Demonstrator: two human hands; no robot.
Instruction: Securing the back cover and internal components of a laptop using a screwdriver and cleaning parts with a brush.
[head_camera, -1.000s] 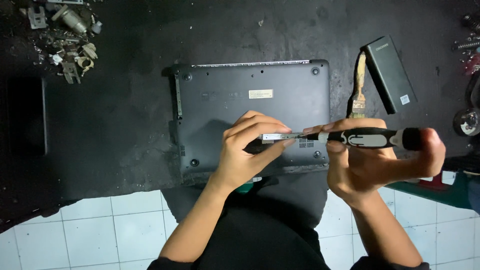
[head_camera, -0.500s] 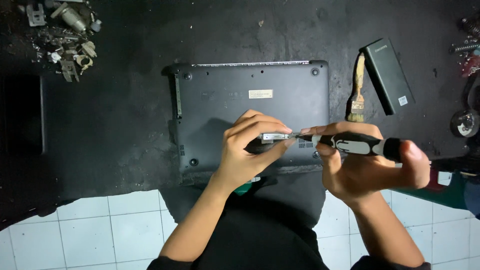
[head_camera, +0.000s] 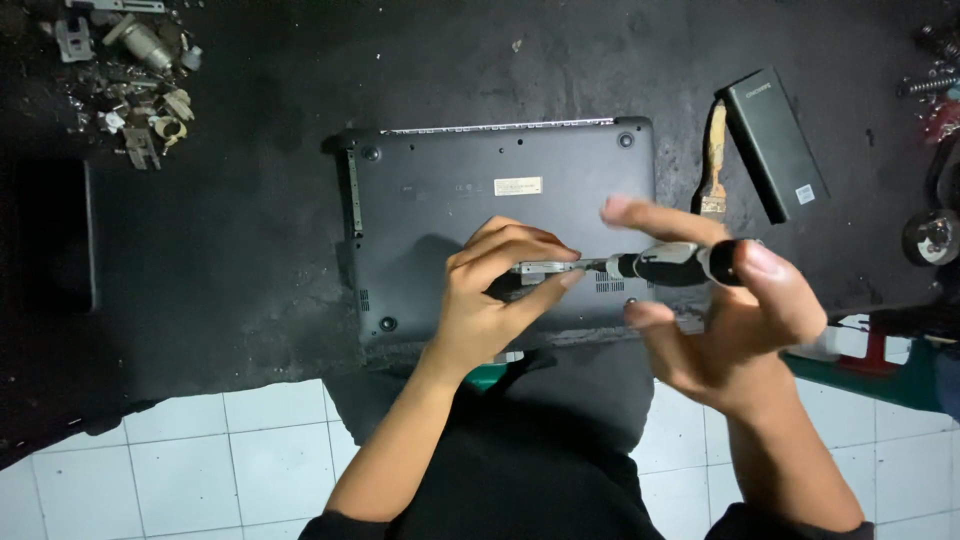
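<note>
On the dark, grimy tabletop (head_camera: 230, 250) I see an overturned matte-black plastic laptop (head_camera: 470, 210). My left hand (head_camera: 495, 300) pinches the shaft of a black-and-grey screwdriver (head_camera: 665, 264); my right hand (head_camera: 730, 310), at its 3 o'clock, loosely cradles the handle, fingers spread.

Head camera, looking straight down, close over laptop (head_camera: 500, 215)
</note>
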